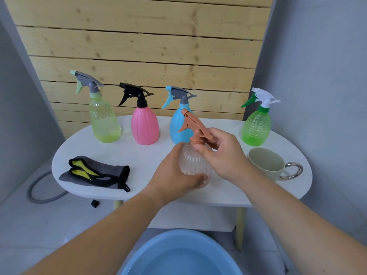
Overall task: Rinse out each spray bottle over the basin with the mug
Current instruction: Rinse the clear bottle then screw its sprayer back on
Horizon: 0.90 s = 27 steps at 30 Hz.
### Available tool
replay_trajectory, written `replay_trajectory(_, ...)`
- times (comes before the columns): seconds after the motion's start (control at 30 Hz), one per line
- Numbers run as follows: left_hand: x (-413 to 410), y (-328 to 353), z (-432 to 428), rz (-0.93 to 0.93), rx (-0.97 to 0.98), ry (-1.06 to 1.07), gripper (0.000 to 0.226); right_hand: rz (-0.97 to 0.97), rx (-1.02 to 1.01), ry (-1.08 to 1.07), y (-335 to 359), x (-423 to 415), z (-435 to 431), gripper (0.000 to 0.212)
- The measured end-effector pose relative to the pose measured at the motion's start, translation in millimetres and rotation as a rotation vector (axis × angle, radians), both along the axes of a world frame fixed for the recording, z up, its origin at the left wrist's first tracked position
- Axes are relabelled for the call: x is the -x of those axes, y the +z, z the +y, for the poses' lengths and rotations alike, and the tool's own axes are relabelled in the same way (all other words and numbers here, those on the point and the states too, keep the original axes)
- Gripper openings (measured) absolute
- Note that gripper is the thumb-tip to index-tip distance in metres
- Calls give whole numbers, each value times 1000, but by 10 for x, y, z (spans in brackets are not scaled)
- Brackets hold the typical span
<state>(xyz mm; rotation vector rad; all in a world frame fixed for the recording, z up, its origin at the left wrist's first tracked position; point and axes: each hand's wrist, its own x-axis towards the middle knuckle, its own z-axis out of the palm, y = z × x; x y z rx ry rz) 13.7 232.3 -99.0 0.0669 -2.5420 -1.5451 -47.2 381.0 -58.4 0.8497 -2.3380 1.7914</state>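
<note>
Near the table's [139,193] front edge, the left hand [174,175] is closing its grip round the clear bottle [195,165] while the right hand [224,153] is pinching the brown sprayer's [195,127] collar; twisting risks the ribbed bottle slipping, tipping toward the mug [266,163] and missing the basin [181,255] below.

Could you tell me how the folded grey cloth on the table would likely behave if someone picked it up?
The grey cloth lies in soft, uneven folds on the table, so it would probably droop and unfold if lifted, not hold its shape. It looks thin, so likely light. Lying flat, it should slide when pushed, with no risk of rolling or tipping.
</note>
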Motion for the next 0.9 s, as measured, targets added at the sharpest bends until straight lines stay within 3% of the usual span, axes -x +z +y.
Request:
replay_trajectory(0.13, 12, -30, -53, -12, -33, -31, 77, -125, 77, 9, 2, 17, -22, 25)
replay_trajectory(0.43, -12, -65, 49, 48, 27, 100, 89, -119, 100, -107, 1, -21, -100, 23)
replay_trajectory(0.6, -14, -64, -61, -2, -80, -24, 83, -208, 153, 5, 10, -3, -14, 23)
replay_trajectory(0.77, 12, -71, -206, -57, -102, -168, 81, -112, -141, -59, 58, 47, 57, 19)
replay_trajectory(0.9, 87, -69, -283, -61, -98, -173, 77, -115, -530, -122, 146, 42, 116, 44)
